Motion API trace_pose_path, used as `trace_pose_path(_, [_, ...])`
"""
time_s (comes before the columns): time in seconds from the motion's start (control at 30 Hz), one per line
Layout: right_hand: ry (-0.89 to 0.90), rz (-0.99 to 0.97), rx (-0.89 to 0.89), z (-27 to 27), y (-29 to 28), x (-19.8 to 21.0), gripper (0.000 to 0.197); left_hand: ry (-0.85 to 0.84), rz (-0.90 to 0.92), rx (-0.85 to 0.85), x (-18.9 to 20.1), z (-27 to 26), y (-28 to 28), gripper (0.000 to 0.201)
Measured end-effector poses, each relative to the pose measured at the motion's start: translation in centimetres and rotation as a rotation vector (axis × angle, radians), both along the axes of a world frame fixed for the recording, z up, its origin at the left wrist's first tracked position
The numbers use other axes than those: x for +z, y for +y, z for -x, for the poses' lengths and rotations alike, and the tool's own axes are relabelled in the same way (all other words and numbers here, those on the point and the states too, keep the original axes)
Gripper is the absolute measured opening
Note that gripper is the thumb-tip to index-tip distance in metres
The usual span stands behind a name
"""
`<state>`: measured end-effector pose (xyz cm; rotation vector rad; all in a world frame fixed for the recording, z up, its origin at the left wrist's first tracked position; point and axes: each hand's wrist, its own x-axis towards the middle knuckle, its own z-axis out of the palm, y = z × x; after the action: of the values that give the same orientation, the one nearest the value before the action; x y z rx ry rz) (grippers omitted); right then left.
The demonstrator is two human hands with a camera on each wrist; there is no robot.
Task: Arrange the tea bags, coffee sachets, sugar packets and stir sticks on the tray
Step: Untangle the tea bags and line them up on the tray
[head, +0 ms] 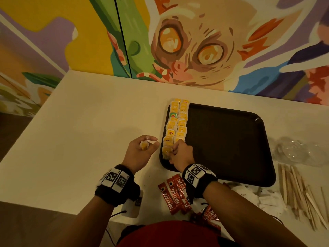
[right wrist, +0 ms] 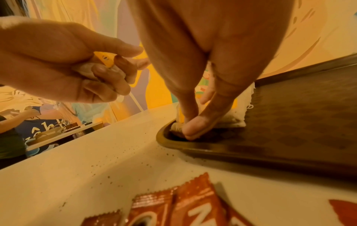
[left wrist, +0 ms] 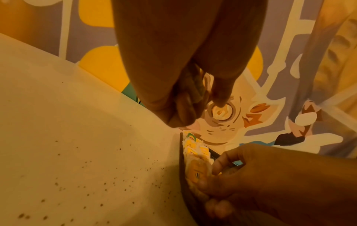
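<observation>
Along the left edge of the dark tray, yellow tea bags lie in two overlapping rows that run from its far left corner to its near left corner. At that near corner the right hand reaches down, its fingertips pressed together on the last tea bag in the row, pinching it against the tray floor just inside the rim. The left hand hovers over the desk just left of the tray, fingers curled round a small bunch of tea bags with a bit of string sticking out between thumb and forefinger.

Near the front edge of the desk, red coffee sachets lie in a loose fan, off the tray, partly under the right wrist. To their right, white sugar packets sit in a scattered pile, and wooden stir sticks lie spread beside the tray's near right corner. Crumpled clear plastic rests beyond the sticks, right of the tray. Small dark specks dot the desk around the tray's near left corner
</observation>
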<state>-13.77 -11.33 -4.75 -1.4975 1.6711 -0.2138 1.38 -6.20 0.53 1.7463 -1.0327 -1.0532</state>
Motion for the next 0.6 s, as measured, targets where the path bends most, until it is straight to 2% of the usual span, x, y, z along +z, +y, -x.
trace_pose_path(0.17, [0.001, 0.016, -0.022, -0.2, 0.0, 0.6, 0.036, 0.044, -0.035, -0.086, 0.2, 0.2, 0.1, 0.018])
trace_pose_path(0.33, [-0.029, 0.112, 0.045, 0.5, 0.0, 2.1, 0.018, 0.083, -0.039, -0.154, 0.8, 0.2, 0.1, 0.032])
trace_pose_path(0.47, [-0.318, 0.219, 0.083, 0.8, 0.1, 4.7, 0.009, 0.111, -0.067, -0.226, 1.5, 0.1, -0.1, 0.041])
trace_pose_path(0.6, [-0.551, 0.215, 0.192, 1.0, 0.5, 6.9, 0.013, 0.094, -0.099, -0.285, 1.8, 0.0, -0.3, 0.047])
